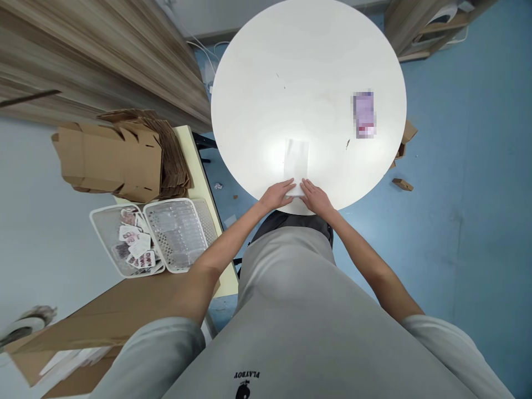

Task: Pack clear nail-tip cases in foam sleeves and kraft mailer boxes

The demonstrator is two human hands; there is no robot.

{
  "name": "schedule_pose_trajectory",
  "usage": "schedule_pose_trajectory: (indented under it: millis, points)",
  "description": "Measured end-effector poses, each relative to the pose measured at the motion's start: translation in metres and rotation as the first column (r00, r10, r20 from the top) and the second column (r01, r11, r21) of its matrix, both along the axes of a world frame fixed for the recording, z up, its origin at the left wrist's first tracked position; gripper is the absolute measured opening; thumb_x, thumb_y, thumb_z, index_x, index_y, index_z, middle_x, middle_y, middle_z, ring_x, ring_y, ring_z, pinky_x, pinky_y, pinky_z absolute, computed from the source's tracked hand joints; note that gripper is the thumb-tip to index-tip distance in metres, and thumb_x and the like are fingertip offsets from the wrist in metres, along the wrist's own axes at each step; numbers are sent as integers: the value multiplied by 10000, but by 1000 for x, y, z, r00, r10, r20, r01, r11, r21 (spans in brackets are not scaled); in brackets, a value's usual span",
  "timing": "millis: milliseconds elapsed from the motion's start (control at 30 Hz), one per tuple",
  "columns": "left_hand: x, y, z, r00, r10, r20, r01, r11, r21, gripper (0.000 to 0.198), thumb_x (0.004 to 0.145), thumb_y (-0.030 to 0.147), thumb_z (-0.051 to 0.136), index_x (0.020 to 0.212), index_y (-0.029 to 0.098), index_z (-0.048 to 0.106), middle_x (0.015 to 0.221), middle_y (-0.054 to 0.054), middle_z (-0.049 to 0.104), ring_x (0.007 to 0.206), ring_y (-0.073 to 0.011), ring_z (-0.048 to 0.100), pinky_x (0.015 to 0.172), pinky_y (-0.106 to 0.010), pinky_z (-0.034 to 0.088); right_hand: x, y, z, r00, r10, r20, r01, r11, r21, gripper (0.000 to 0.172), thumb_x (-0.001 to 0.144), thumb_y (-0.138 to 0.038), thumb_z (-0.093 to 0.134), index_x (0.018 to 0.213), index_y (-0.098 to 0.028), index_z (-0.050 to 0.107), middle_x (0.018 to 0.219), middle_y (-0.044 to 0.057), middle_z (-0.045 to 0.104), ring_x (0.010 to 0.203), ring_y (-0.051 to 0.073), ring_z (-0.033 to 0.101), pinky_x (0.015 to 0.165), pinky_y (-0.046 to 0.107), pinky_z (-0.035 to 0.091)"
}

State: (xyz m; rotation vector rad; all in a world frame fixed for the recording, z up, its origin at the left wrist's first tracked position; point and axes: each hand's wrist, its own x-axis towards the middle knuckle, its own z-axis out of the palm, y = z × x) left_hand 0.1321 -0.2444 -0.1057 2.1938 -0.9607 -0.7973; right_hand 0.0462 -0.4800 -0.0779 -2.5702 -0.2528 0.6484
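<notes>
A flat, whitish, slightly see-through rectangular sheet (296, 158) lies on the round white table (307, 50), close to its near edge. Whether it is a single film or a thin pouch I cannot tell. At its near left corner my left hand (276, 195) has its fingertips on the sheet, with the thumb at the near edge. Mirroring it on the near right corner is my right hand (316, 198), its fingers on top and thumb low. Both hands hold the near end between fingers and thumbs, a small gap apart.
A blurred purple item (364, 113) rests on the table's right. On the left, a side table (203, 188) bears stacked flattened cardboard boxes (112, 158), a white basket (116, 244) of printed cards and another basket (177, 233) of clear plastic pieces. A large carton (137, 310) stands nearer.
</notes>
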Motion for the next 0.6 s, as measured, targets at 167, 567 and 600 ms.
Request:
schedule_pose_trajectory:
  millis: [167, 567, 600]
  points:
    - [-5, 1, 5, 996, 72, -55, -73, 997, -6, 556, 1116, 429, 594, 1604, 167, 637, 1748, -162, 548, 1592, -323, 596, 1335, -506, 493, 3, 1, 9, 999, -29, -17, 29, 999, -22, 561, 1208, -322, 400, 1679, -52, 542, 1783, 207, 488, 1687, 339, 463, 1308, 513, 488]
    - [58, -37, 27, 970, 238, 43, -242, 954, 177, 435, 1147, 343, 546, 1525, 206, 714, 1413, -157, 738, 1338, -354, 655, 1126, -491, 565, 73, 2, 14, 953, -302, 24, 302, 953, -28, 477, 1199, -350, 433, 1561, -150, 670, 1524, 181, 736, 1395, 363, 670, 1170, 507, 554]
    - [61, -40, 25, 968, 244, 58, -251, 948, 195, 454, 1117, 305, 604, 1550, 198, 691, 1430, -165, 717, 1349, -360, 638, 1122, -495, 566, 78, 2, 11, 950, -311, 16, 311, 950, -39, 470, 1179, -336, 485, 1574, -147, 658, 1537, 188, 718, 1409, 369, 654, 1180, 513, 548]
